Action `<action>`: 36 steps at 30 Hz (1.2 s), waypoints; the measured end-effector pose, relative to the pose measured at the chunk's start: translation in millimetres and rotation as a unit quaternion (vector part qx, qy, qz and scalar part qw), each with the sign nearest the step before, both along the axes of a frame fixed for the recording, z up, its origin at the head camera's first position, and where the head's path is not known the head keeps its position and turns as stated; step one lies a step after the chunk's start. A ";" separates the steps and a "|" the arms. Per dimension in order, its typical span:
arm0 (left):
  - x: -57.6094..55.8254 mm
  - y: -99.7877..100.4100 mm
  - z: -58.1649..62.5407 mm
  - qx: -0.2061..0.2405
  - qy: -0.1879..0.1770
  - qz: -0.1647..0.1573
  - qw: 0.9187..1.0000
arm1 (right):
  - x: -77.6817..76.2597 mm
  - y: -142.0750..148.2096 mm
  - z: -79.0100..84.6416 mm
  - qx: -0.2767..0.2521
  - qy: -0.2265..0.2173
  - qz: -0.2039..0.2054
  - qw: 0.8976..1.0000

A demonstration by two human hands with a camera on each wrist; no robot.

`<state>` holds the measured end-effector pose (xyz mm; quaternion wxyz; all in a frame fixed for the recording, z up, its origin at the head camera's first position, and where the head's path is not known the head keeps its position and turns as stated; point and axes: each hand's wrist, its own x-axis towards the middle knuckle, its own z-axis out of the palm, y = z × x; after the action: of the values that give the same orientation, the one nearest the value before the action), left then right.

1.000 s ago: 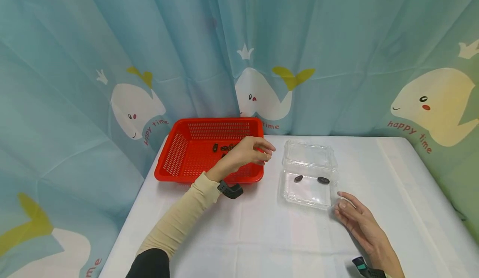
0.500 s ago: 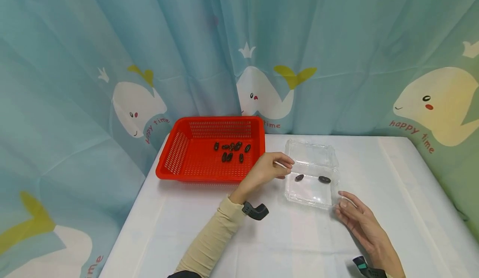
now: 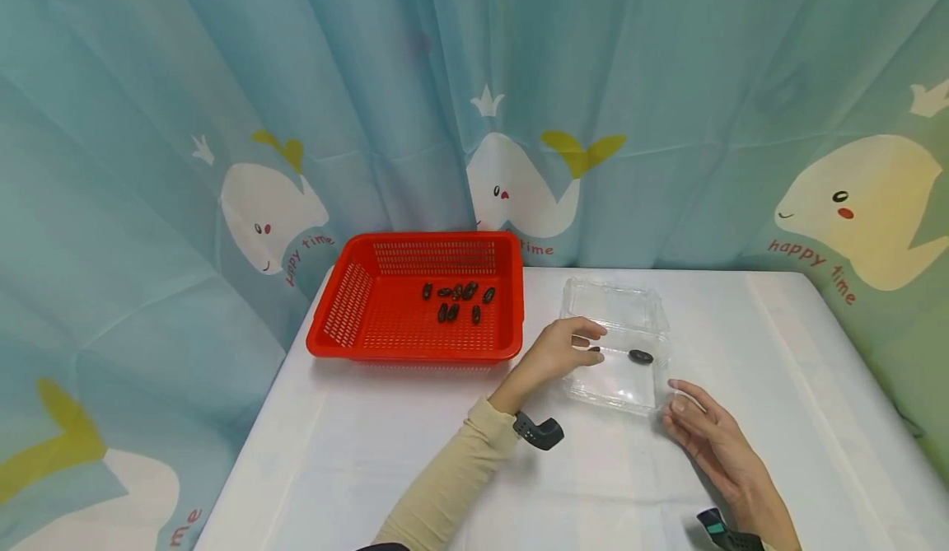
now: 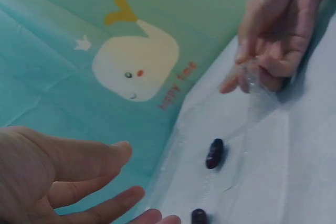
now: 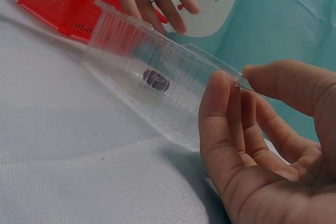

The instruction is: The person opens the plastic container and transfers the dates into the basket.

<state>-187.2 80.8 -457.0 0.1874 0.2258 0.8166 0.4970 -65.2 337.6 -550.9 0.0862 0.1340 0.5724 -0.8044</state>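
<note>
My left hand is over the left part of a clear plastic clamshell box, thumb and fingers apart. Nothing shows between its fingertips in the left wrist view. A dark brown date lies just past those fingers, mostly hidden in the head view. Another date lies farther right inside the box. My right hand pinches the box's near right corner, with the thumb on the rim and fingers against the outer wall.
A red plastic basket stands on the left, with several dates in its right half. The box's raised lid is at its far side. Behind the white-covered table hangs a blue curtain with whale prints.
My left hand has moved right, from over the red basket to over the clear box. The right hand keeps its place at the box corner, and the dates look the same.
</note>
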 end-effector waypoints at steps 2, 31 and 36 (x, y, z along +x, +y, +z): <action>-0.2 4.2 -2.7 -0.012 -0.002 0.000 1.000 | -0.1 -0.2 0.3 0.001 -0.001 -0.001 1.000; 10.0 54.3 -42.2 -0.401 0.343 0.033 0.849 | -0.8 -2.2 -1.7 0.014 0.003 0.005 1.000; 10.8 58.0 -50.9 -0.404 0.352 0.058 0.843 | -0.5 -2.2 -1.3 0.015 0.000 0.004 1.000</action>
<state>-176.3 138.8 -507.9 -0.0668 0.2418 0.9678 0.0204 -65.7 335.4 -552.2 0.0875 0.1333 0.5850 -0.7952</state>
